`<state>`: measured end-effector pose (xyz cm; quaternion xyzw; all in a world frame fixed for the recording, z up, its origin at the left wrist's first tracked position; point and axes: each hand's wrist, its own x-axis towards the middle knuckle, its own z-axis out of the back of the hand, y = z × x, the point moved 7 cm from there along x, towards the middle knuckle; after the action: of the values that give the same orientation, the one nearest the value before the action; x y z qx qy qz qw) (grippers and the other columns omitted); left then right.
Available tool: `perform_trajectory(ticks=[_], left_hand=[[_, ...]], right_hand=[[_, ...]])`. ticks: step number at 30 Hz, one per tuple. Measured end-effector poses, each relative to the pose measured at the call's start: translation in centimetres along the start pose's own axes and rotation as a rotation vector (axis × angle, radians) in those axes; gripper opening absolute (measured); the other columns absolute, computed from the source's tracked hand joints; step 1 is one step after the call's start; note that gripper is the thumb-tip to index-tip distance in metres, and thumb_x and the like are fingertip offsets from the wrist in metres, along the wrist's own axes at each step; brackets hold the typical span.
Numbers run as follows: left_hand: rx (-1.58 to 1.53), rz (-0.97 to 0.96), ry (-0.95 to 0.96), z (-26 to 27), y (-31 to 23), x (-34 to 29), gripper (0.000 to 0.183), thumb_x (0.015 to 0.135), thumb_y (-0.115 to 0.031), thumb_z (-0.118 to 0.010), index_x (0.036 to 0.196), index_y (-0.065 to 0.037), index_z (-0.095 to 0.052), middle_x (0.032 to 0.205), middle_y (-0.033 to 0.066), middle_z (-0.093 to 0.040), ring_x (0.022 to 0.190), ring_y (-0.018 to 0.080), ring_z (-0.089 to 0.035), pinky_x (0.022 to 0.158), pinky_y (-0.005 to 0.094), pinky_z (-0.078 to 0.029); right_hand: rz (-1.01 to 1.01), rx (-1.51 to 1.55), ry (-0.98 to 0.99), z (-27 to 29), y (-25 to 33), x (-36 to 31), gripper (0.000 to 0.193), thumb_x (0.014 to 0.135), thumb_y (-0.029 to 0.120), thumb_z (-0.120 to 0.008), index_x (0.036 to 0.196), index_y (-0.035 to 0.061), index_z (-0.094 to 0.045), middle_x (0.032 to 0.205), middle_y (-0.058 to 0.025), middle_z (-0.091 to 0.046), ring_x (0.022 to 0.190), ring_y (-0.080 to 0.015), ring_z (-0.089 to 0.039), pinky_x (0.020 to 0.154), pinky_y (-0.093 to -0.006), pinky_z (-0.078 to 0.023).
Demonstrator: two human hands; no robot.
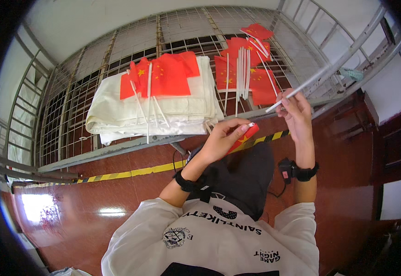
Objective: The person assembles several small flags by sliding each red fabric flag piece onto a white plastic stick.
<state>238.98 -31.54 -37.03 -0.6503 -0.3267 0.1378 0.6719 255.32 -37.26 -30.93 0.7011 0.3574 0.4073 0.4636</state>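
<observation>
My left hand (222, 138) grips a small red flag cloth (245, 136) with a yellow star, held low in front of me. My right hand (295, 112) pinches a thin white stick (302, 85) that slants up to the right. The two hands are a short way apart. Beyond them, on a metal wire rack (90, 83), lies a bunch of red flags on white sticks (244, 69). Another pile of red flags (161, 76) rests on a folded white cloth (117, 110).
The wire rack has a grey metal frame with rails rising at the right (348, 55). The floor (117, 193) is glossy dark red with a yellow and black striped line (131, 173). A dark red cabinet (394, 142) stands at the right. Both wrists wear black bands.
</observation>
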Motion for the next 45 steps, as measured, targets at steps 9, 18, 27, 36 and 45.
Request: perform_trajectory(ticks=[9,18,27,36,45], left_hand=[[-0.031,0.069,0.030,-2.4,1.6,-0.5,0.019,0.087,-0.013,-0.054,0.095,0.003,-0.060,0.084,0.0027,-0.062,0.078,0.0063,-0.052,0.072,0.0212,-0.043],[-0.081,0.085,0.078,-4.3,2.7,-0.8,0.017,0.087,-0.012,-0.055,0.095,0.003,-0.060,0.082,0.0003,-0.060,0.076,0.0054,-0.050,0.069,0.0205,-0.043],[-0.040,0.063,0.088,-5.2,3.2,-1.2,0.017,0.085,-0.011,-0.057,0.095,0.003,-0.060,0.086,0.0025,-0.061,0.080,0.0069,-0.052,0.073,0.0221,-0.044],[-0.080,0.104,0.099,-5.2,4.5,-1.0,0.018,0.085,-0.010,-0.058,0.097,0.003,-0.060,0.091,0.0036,-0.060,0.085,0.0079,-0.053,0.076,0.0223,-0.043],[0.010,0.053,0.113,-5.8,4.2,-1.1,0.019,0.085,-0.010,-0.056,0.100,0.003,-0.058,0.092,0.0033,-0.059,0.085,0.0080,-0.053,0.076,0.0214,-0.043]], right_hand=[[0.093,-0.011,-0.041,-0.2,0.1,-5.9,0.011,0.084,0.001,-0.053,0.093,0.0022,-0.046,0.087,-0.0112,-0.057,0.072,-0.0151,-0.059,0.062,-0.0237,-0.048],[0.103,-0.098,-0.075,0.9,0.0,-7.7,0.011,0.084,0.000,-0.053,0.093,0.0008,-0.046,0.084,-0.0101,-0.057,0.072,-0.0142,-0.059,0.063,-0.0236,-0.048],[-0.057,-0.443,0.153,-0.3,-0.5,-8.7,0.010,0.083,-0.003,-0.052,0.093,-0.0021,-0.053,0.093,-0.0080,-0.056,0.088,-0.0139,-0.056,0.074,-0.0250,-0.049],[0.733,-0.295,-0.433,5.4,8.1,-9.3,0.060,0.091,0.023,-0.044,0.137,0.0186,-0.006,0.129,-0.0209,-0.034,0.099,-0.0263,-0.052,0.076,-0.0334,-0.048],[0.502,-0.682,-0.258,6.2,8.3,-8.2,0.085,0.081,0.069,-0.011,0.138,0.0072,-0.017,0.124,-0.0177,-0.048,0.118,-0.0267,-0.043,0.096,-0.0411,-0.030]])
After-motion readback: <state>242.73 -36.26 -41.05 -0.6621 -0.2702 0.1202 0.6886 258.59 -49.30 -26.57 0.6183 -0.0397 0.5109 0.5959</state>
